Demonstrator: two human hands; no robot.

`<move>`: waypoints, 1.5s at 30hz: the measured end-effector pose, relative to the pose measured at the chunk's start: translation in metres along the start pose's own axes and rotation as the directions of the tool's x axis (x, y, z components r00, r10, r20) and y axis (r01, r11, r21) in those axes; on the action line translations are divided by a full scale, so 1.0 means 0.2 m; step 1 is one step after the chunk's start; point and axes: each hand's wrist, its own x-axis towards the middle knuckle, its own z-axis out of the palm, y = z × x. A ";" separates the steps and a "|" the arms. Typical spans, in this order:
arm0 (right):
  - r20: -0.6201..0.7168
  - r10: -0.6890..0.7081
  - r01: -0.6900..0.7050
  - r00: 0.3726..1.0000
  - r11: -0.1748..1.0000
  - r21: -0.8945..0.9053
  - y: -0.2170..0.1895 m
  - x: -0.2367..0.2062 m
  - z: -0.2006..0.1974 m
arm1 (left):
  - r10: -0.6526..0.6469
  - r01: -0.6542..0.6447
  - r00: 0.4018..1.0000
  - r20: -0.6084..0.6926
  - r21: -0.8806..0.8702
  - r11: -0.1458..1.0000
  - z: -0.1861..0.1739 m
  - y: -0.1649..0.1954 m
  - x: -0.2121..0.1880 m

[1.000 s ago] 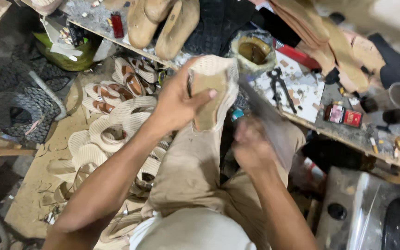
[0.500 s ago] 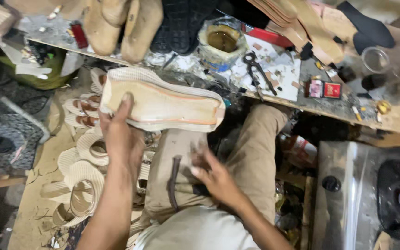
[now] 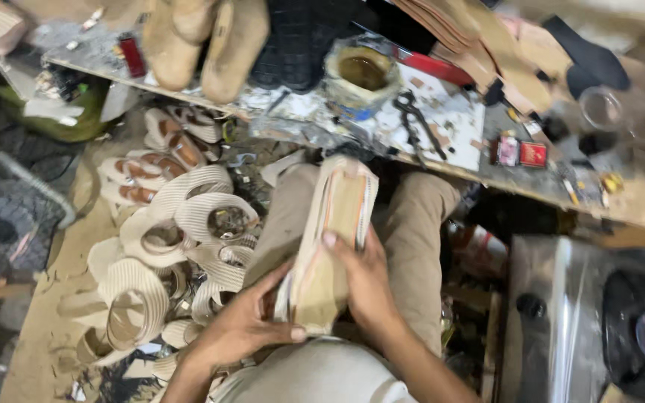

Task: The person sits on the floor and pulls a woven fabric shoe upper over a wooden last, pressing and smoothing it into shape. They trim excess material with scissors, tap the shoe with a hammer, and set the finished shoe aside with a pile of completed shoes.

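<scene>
The shoe sole (image 3: 334,246), pale with a tan insole face, lies lengthwise over the person's lap, toe toward twelve o'clock and heel toward six, between the two knees and just below the edge of the bench (image 3: 442,127); the left hand (image 3: 244,328) cups the heel end from eight o'clock, its grip closed on the sole with the thumb laid across the lower edge; the right hand (image 3: 363,280) wraps the sole from four o'clock, its grip likewise closed on it, fingers spread along the tan face; to judge by this hold, the step is pressing or smoothing the insole onto the sole, and it would go best with the left hand keeping the heel steady against the thigh while the right works outward from the middle so the edges seat evenly, without letting the layers slide apart; at twelve o'clock on the bench stands a glue tin (image 3: 362,75), with dark pliers (image 3: 414,116) just beside it at one o'clock; at nine o'clock on the floor lies a heap of pale sandal uppers (image 3: 188,224), well apart from the hands.
</scene>
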 end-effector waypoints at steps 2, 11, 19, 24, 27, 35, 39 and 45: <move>-0.026 0.048 -0.052 0.998 0.984 -0.168 0.02 -0.04 0.04 | 0.306 -0.301 0.949 -0.075 0.076 0.951 -0.05 0.03 0.07; 0.218 -0.078 0.180 0.973 0.848 -0.498 0.08 0.14 0.00 | 0.453 -0.274 0.771 -0.447 0.410 0.870 -0.01 0.13 0.35; 0.203 -0.193 0.230 0.960 0.956 -0.180 0.07 0.34 0.02 | 0.678 -0.326 0.615 -0.403 0.653 0.684 0.09 0.14 0.39; 0.143 -0.193 0.219 0.971 0.955 -0.198 0.10 0.32 0.03 | 0.557 -0.323 0.600 -0.574 0.463 0.825 0.15 0.10 0.39; 0.125 -0.185 0.206 0.975 0.963 -0.177 0.12 0.31 0.02 | 0.605 -0.313 0.558 -0.568 0.531 0.788 0.16 0.08 0.37; 0.162 -0.200 0.230 0.966 0.954 -0.194 0.14 0.28 0.03 | 0.630 -0.194 0.605 -0.487 0.677 0.710 0.15 0.04 0.31; 0.146 -0.172 0.197 0.974 0.963 -0.183 0.14 0.28 0.05 | 0.699 -0.291 0.588 -0.406 0.700 0.652 0.14 0.03 0.30; 0.159 -0.214 0.246 0.964 0.944 -0.221 0.16 0.27 0.04 | 0.814 -0.331 0.513 -0.271 0.813 0.479 0.13 0.00 0.29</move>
